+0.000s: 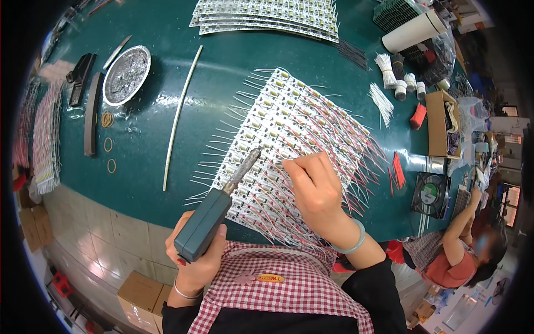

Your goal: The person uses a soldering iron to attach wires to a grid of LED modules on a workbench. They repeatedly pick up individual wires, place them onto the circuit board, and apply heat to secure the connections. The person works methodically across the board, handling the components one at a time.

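Observation:
My left hand [194,267] is wrapped round the dark green body of a soldering gun [207,222]. Its grey tip slants up and right to the middle of a white circuit board panel [257,123]. The panel lies tilted on the bench, with rows of small yellowish parts. Thin white wires stick out along its left edge, and many red and white wires [356,150] spread over its right side. Just right of the tip, my right hand [318,192] pinches what looks like a thin wire close above the panel; the fingers partly cover it.
On the green bench [144,183] are a metal bowl [107,92], rubber bands [112,166], a long pale strip [182,119], stacked panels [267,25], wire bundles [384,69], a cardboard box [438,125] and a fan [431,195]. A co-worker [459,253] sits at the right.

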Motion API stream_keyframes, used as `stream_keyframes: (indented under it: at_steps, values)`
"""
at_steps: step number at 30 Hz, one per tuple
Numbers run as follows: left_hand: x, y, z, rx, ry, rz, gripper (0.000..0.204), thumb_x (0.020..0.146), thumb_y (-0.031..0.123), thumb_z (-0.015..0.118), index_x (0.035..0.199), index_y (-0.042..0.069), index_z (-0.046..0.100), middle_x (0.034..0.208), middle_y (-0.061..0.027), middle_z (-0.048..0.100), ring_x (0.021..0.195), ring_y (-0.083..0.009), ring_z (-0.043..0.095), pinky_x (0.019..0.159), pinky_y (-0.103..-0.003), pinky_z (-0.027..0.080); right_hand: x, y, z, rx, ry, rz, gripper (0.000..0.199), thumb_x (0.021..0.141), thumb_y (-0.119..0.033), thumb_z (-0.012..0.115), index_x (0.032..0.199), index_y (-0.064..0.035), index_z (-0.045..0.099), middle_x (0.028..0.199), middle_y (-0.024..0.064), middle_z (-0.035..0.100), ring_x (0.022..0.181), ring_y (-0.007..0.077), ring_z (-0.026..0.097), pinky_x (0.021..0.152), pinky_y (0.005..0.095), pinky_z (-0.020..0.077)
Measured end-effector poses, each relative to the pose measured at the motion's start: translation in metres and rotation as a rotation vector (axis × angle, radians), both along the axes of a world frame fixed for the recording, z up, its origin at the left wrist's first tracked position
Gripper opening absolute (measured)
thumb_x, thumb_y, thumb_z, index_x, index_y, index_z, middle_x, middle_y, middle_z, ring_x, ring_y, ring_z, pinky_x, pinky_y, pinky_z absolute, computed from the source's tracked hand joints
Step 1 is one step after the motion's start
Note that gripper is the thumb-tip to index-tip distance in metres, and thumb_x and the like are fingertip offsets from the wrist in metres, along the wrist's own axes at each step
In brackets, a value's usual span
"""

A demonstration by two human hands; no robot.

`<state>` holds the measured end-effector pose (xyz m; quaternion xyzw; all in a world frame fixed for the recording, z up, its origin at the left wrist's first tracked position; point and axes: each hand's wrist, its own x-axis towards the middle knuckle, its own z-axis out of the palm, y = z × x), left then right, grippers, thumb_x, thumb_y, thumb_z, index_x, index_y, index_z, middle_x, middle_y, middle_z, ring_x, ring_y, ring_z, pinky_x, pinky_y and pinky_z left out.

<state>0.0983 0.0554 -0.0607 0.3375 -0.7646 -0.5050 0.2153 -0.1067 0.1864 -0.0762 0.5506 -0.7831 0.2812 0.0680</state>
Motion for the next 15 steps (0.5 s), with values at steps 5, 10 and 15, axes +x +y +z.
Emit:
stream_keyframes:
  at_steps: [5,10,15]
  values:
    - [0.001,0.001,-0.001,0.018,0.02,-0.003,0.021,0.071,-0.008,0.074,0.091,-0.006,0.069,0.091,-0.0151,0.068,0.076,-0.0214,0.067,0.065,-0.03,0.053,0.001,-0.003,-0.01,0.017,-0.044,-0.005,0.033,0.069,0.004,0.062,0.103,0.0048,0.064,0.092,0.0125,0.057,0.082,0.0281,0.055,0.066,0.0361,0.0483]
    - [-0.005,0.0,-0.003,-0.048,0.042,-0.05,0.019,0.072,-0.009,0.074,0.09,-0.006,0.069,0.09,-0.0146,0.068,0.076,-0.021,0.067,0.065,-0.029,0.052,0.0,-0.007,-0.025,0.007,-0.05,-0.006,0.035,0.068,0.008,0.062,0.103,0.0053,0.063,0.093,0.0137,0.056,0.084,0.0293,0.055,0.067,0.0371,0.0489]
    - [-0.011,0.001,-0.004,-0.045,0.05,-0.054,0.017,0.072,-0.009,0.074,0.088,-0.006,0.068,0.089,-0.0143,0.068,0.073,-0.0204,0.066,0.064,-0.029,0.052,0.0,-0.007,-0.027,0.018,-0.064,-0.012,0.035,0.069,0.009,0.061,0.103,0.0047,0.062,0.093,0.0139,0.056,0.085,0.0297,0.055,0.067,0.0373,0.049]
